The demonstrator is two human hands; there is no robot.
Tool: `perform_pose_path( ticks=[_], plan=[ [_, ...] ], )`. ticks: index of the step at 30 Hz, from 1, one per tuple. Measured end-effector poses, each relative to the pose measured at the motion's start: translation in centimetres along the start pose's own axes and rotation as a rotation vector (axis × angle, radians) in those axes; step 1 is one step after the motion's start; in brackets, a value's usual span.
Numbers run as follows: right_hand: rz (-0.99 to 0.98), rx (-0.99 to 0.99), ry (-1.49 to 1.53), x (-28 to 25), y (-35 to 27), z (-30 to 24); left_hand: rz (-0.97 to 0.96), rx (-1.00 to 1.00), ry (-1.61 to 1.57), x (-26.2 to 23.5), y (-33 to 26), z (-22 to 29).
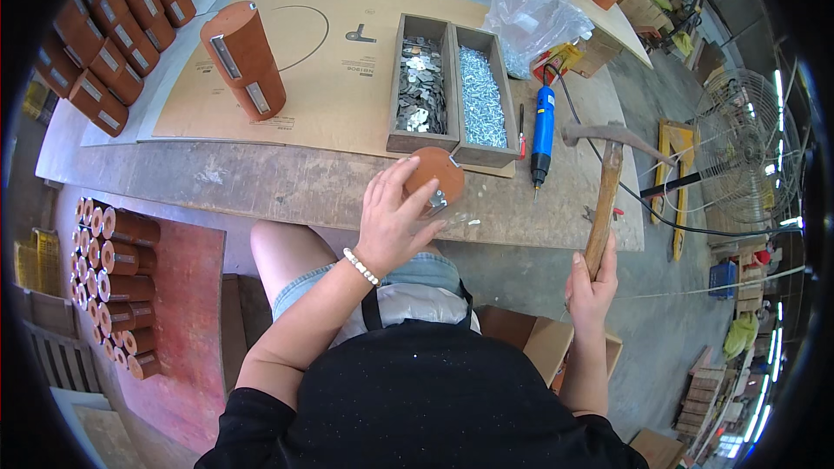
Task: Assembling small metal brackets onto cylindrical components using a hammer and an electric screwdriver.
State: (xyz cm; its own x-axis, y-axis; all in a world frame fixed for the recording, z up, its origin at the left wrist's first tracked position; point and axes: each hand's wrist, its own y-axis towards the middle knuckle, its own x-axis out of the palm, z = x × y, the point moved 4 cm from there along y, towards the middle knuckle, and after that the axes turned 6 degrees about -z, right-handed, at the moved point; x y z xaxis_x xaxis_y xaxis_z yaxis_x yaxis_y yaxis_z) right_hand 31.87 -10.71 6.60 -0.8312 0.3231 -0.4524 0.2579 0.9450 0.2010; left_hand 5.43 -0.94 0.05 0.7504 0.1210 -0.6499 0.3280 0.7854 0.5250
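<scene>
A reddish-brown cylinder [443, 168] stands at the near edge of the worktable, with a shiny metal fitting [437, 202] on its near side. My left hand [391, 215] curls its fingers over the cylinder's left side and steadies it; the fingertips are partly bent. Out to the right, my right hand [592, 287] is closed round the wooden handle of a hammer [605, 204], whose curved metal head is raised beside the table's right end. Just beyond the cylinder sits a wooden two-part box [453, 87] holding flat metal pieces and screws.
A blue electric screwdriver [543, 135] lies right of the box, its cord trailing right. Two stacked brown cylinders [244, 61] stand on a cardboard sheet [339, 104]. More cylinders [109, 61] are piled far left, others [126, 287] on a lower red board. A fan [738, 148] stands right.
</scene>
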Motion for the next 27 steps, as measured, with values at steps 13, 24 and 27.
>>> perform_pose_path(
  ticks=[13, 24, 27],
  plan=[
    [0.131, 0.329, 0.104, -1.7, 0.9, 8.4, 0.123, 0.027, 0.063, -1.8, 1.3, 1.4],
    [0.12, 0.432, 0.104, -2.0, 2.4, 10.2, -0.072, 0.025, 0.22, -0.5, 1.0, 1.4],
    [0.112, 0.438, 0.106, -2.0, 2.6, 9.8, -0.078, -0.059, 0.088, -0.3, 0.6, 0.7]
  ],
)
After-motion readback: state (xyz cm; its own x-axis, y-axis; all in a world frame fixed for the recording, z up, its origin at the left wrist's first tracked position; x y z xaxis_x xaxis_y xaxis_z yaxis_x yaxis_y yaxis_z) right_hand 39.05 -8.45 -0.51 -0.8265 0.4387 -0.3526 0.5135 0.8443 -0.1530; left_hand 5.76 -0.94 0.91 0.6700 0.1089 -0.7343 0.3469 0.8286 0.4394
